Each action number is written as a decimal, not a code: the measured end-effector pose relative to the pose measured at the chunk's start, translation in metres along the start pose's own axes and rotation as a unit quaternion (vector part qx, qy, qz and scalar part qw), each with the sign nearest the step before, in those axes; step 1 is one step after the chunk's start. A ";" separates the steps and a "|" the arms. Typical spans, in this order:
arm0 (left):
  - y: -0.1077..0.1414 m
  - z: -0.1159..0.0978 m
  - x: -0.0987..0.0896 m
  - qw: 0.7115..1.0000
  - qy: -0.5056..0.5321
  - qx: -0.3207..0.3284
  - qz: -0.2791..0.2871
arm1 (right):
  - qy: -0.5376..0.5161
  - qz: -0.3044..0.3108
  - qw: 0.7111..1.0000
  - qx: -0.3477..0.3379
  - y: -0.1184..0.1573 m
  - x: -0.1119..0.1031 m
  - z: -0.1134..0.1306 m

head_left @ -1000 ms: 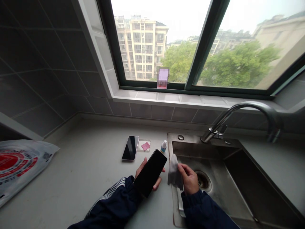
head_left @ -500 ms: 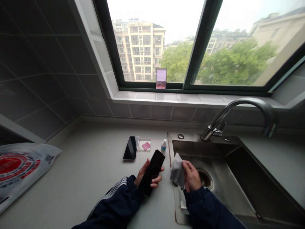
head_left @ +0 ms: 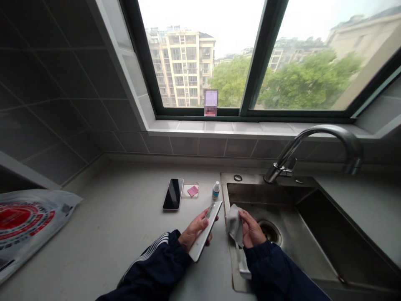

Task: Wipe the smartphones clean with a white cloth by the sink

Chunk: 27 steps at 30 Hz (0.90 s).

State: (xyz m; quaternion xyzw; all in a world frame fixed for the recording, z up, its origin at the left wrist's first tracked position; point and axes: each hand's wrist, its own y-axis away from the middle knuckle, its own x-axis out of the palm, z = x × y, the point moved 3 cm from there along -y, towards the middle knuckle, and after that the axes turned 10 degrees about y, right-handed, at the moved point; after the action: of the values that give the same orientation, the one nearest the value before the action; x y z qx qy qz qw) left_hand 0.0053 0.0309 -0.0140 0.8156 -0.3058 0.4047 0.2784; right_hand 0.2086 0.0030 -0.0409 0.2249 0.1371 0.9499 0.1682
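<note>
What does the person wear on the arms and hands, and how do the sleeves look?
Both arms are in long dark navy jacket sleeves. The left sleeve has white stripes running along it; none show on the right sleeve. The left hand and the right hand are bare, with no gloves.

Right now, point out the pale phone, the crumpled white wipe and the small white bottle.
Slim pale grey phone (head_left: 204, 238): head view, on its flat face.
Crumpled white wipe (head_left: 234, 223): head view, on its middle.
Small white bottle (head_left: 216, 191): head view, on its body.
</note>
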 end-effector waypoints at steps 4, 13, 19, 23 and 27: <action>0.002 -0.001 0.005 1.000 0.006 -0.012 -0.011 | 0.004 0.022 1.000 0.003 0.000 0.002 0.002; 0.001 -0.004 0.006 0.976 0.201 -0.072 -0.051 | 0.038 0.022 0.999 -0.005 0.003 0.005 0.005; -0.002 0.006 0.014 0.976 0.180 -0.114 0.035 | 0.072 -0.039 0.992 -0.098 0.002 0.000 0.013; -0.001 0.013 0.021 0.972 0.177 -0.138 0.067 | 0.129 -0.099 0.964 -0.209 0.008 -0.003 0.019; -0.002 0.017 0.021 0.975 0.172 -0.134 0.035 | 0.240 -0.043 0.926 -0.290 0.032 0.017 0.018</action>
State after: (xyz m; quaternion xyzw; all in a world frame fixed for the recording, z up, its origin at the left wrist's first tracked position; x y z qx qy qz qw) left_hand 0.0250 0.0152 -0.0061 0.6779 -0.3325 0.5041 0.4192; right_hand 0.1948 -0.0164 -0.0082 -0.0744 -0.0983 0.9657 0.2285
